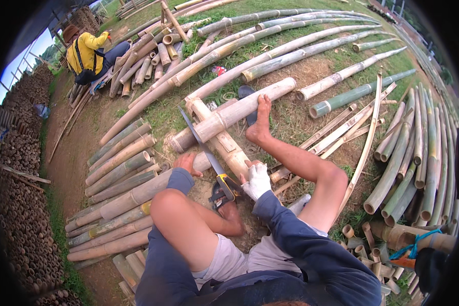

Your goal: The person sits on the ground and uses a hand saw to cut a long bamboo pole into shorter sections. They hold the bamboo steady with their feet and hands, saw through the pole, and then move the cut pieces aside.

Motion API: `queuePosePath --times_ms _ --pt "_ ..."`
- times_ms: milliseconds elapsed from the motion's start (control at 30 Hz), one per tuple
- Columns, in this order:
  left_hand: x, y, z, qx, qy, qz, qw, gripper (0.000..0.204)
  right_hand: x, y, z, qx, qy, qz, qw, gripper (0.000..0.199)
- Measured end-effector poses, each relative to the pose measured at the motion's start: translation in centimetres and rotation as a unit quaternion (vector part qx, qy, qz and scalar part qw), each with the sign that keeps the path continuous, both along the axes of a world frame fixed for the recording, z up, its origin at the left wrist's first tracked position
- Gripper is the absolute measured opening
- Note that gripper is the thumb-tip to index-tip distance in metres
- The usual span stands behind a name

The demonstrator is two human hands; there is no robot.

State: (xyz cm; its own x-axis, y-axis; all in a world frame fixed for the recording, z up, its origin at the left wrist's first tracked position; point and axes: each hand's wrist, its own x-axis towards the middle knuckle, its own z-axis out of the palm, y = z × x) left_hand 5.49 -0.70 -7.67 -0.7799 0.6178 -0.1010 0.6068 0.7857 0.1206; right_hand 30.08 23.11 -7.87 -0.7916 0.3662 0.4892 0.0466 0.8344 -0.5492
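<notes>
Hands lie low between the person's bent knees: the bare left hand (187, 164) rests, fingers slightly bent, at the end of a thick, pale bamboo pole (153, 187), though whether it grips is unclear; the right hand, in a white fingerless glove (256, 184), has its fingers partly curled beside the handle of a long grey-bladed handsaw with a yellow-and-black handle (215, 163), and I cannot tell if they close on it. The saw slants across a stout, pale tan bamboo log (242, 112) near its left end, and that log lies over a notched, light bamboo support (228, 148). A bare right foot (260, 122) presses against the log; the other foot, in a dark strapped sandal (224, 201), is near the saw handle. Beneath everything is open ground, bare brown earth (70, 176) mixed with patches of green grass (186, 81). Long, pale curving bamboo poles (285, 64) stretch across the far side, greenish poles (428, 158) are heaped at right, and dense stacks of short brown bamboo lengths (25, 178) line the left. Beyond, a person in a yellow jacket (89, 53) sits beside another bamboo pile (148, 61).
</notes>
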Motion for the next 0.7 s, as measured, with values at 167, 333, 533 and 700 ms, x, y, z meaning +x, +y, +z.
queuePosePath --times_ms 167,333,533,700 --pt "-3.1 1.9 4.8 -0.052 -0.075 -0.003 0.996 0.089 -2.5 2.3 -1.1 -0.011 -0.172 -0.035 0.984 0.059" --pt "-6.7 8.3 15.3 0.049 -0.209 -0.035 0.976 0.077 -3.0 2.5 -1.2 -0.002 -0.197 -0.05 0.979 0.061" --pt "-10.4 21.0 15.7 0.06 0.077 -0.214 0.972 0.089 -3.9 2.4 -1.4 0.013 -0.216 -0.039 0.975 0.063" --pt "-13.0 28.5 8.4 0.045 -0.059 -0.203 0.976 0.115 -4.4 2.4 -1.8 0.012 -0.219 -0.05 0.974 0.062"
